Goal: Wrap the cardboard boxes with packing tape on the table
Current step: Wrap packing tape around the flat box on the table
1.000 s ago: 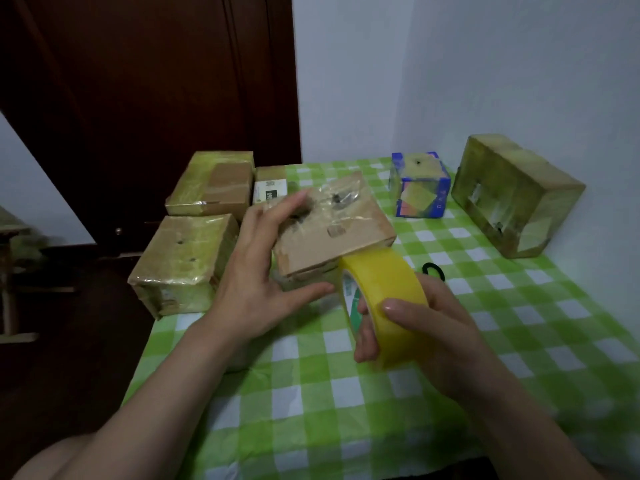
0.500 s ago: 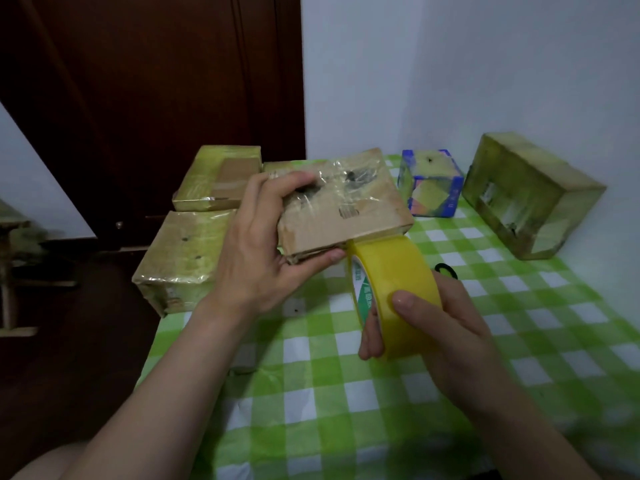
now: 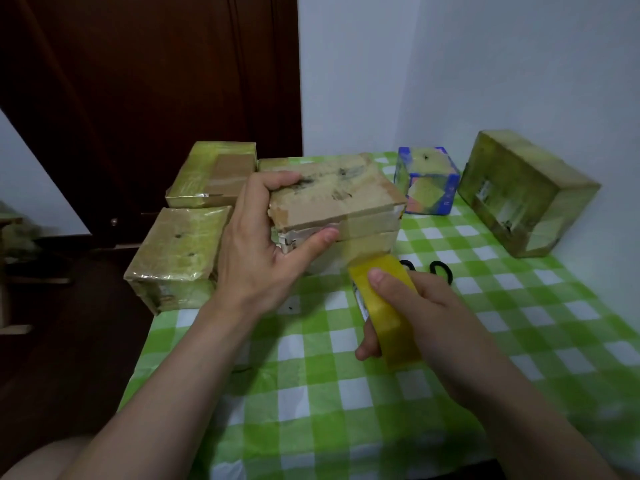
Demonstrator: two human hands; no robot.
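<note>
Yellow tape roll [image 3: 384, 306], gripped by right hand [image 3: 433, 323], sits just below box [image 3: 332, 195] near face; left hand [image 3: 256, 254] grips its left end.

The matt brown cardboard box [image 3: 332, 199] in the left hand [image 3: 256, 258] is scuffed, its side banded by a glossy translucent tape strip [image 3: 367, 230]. The yellow plastic tape roll [image 3: 384, 303] in the right hand [image 3: 436, 327] is smooth and shiny. Under both hands the green-checked tablecloth [image 3: 311, 375] looks thin and creased.

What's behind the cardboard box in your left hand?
Only a strip of another taped box shows behind the cardboard box; the box and the left hand cover the rest.
</note>
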